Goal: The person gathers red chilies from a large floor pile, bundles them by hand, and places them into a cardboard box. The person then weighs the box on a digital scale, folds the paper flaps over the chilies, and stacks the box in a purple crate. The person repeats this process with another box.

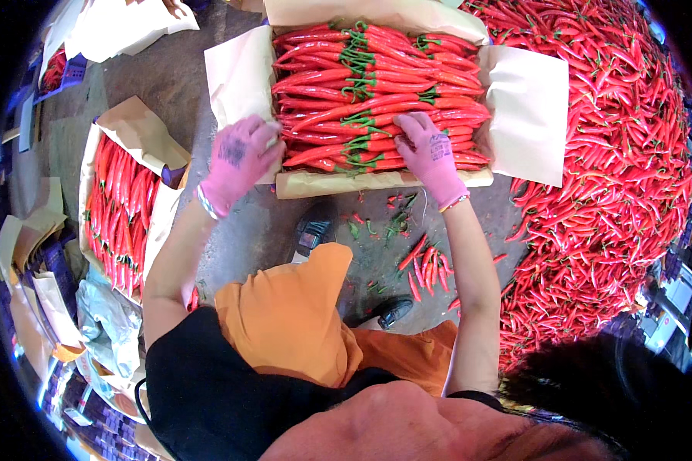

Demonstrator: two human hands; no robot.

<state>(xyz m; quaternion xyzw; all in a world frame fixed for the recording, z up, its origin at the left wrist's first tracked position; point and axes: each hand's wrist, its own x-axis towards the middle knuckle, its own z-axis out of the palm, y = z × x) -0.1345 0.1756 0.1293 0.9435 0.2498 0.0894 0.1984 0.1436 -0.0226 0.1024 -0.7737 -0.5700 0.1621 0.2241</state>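
A paper-lined box (323, 184) holds rows of long red chili peppers (327, 104), their green stems meeting along the middle. Over the box's left edge is my left hand (241, 160) in a pink glove, fingers apart and slightly bent by the pepper tips, with nothing visible in them. My right hand (429, 154), gloved alike, reaches over the front right part of the box. Its fingertips rest on the top peppers, thumb and fingers apart. The undersides of the right fingers are hidden.
A huge heap of loose red chilies (600, 154) covers the right side. Paper flaps (527, 115) fold out from the box. At left stands another lined box of chilies (123, 207), with a clear plastic bag (111, 307) below it. Fallen chilies (430, 269) and stem bits lie on the floor.
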